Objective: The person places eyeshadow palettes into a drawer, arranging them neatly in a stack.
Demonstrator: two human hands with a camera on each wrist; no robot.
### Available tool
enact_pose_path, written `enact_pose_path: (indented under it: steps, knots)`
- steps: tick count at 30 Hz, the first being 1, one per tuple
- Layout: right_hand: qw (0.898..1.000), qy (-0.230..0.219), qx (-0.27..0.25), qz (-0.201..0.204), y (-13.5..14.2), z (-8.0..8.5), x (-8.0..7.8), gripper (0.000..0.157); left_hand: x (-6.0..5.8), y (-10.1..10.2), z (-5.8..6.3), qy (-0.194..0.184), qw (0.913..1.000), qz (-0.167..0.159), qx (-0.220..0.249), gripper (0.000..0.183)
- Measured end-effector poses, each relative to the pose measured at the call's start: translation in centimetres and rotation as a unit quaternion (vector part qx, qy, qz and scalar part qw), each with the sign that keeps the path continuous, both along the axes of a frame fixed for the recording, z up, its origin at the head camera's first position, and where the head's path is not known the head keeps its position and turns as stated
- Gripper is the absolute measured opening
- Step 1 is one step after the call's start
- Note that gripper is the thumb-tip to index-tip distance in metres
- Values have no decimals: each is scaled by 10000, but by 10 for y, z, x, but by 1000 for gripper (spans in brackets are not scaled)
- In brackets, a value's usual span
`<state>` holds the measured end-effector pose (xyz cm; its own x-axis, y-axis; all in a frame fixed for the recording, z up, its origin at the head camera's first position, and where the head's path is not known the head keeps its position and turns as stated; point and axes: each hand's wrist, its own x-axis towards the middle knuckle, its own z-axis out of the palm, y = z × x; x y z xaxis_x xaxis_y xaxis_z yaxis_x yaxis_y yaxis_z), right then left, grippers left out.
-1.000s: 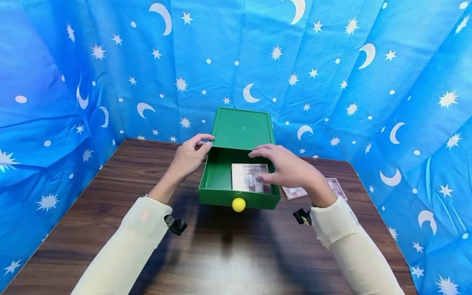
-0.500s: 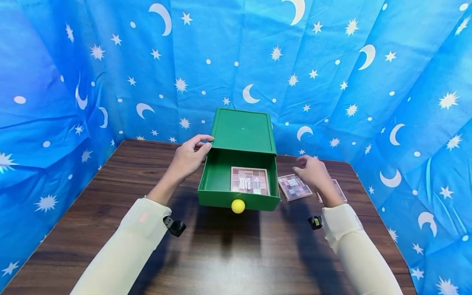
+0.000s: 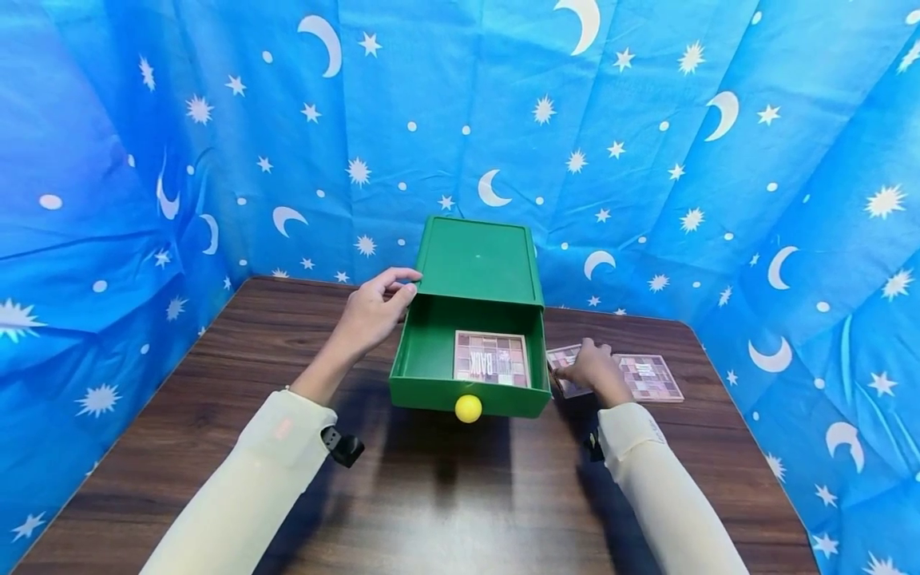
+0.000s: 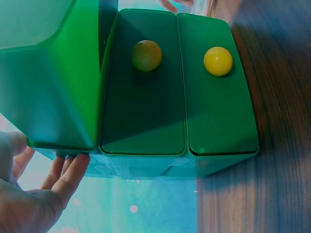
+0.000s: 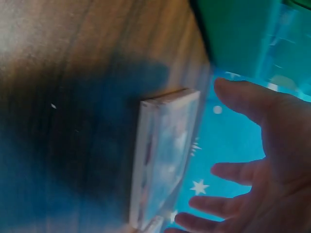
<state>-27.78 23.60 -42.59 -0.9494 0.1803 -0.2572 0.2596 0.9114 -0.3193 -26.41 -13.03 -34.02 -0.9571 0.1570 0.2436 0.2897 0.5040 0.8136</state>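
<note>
My left hand (image 3: 370,313) rests its fingertips against the left side of a green drawer cabinet (image 3: 480,259), near the top edge. The top drawer (image 3: 424,393) is pulled out, a yellow round knob (image 3: 468,409) on its front. Inside it, toward the right, lies an eyeshadow palette (image 3: 491,358) lettered "BACK". Right of the cabinet, my right hand (image 3: 596,371) is over a second palette (image 3: 564,357) on the table, partly covering it. In the right wrist view the thumb and fingers are spread apart above that palette (image 5: 165,155). A third palette (image 3: 652,378) lies just right of the hand.
Below the pulled-out drawer, the left wrist view shows two closed drawers, a middle one (image 4: 141,111) and a bottom one (image 4: 218,111), each with a yellow knob. The cabinet stands on a dark wooden table (image 3: 460,495). Blue star-and-moon cloth (image 3: 460,104) hangs behind and at both sides.
My right hand has left the drawer, where the palette now lies uncovered, and moved right, then down over the palette beside the cabinet. The left hand keeps its place.
</note>
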Motion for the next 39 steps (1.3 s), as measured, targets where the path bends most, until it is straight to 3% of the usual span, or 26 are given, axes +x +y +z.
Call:
enact_pose_path:
  steps: [8, 13, 19, 23, 28, 34, 39]
  knots:
    - [9994, -266, 133, -164, -1, -17, 1, 89, 0, 2, -1, 88, 10000, -1, -26, 34]
    - [9991, -256, 143, -301, 1, -23, -2, 97, 0, 2, -1, 91, 10000, -7, -36, 34]
    - [9994, -42, -14, -337, 6, -28, -3, 100, 0, 2, -1, 79, 10000, 6, -43, 34]
    - [9989, 337, -35, -320, 10, -23, -2, 99, 1, 3, 0, 83, 10000, -23, -20, 33]
    - [9935, 1111, -204, -127, 10, 5, 0, 93, 2, 2, 1, 83, 10000, 29, -5, 33]
    - [9800, 1860, -692, 157, 4, 65, 14, 83, 2, 1, 1, 86, 9999, 57, -58, 34]
    - [9631, 2361, -944, 879, -5, 113, 30, 84, 1, 0, 1, 79, 9999, 62, -65, 34]
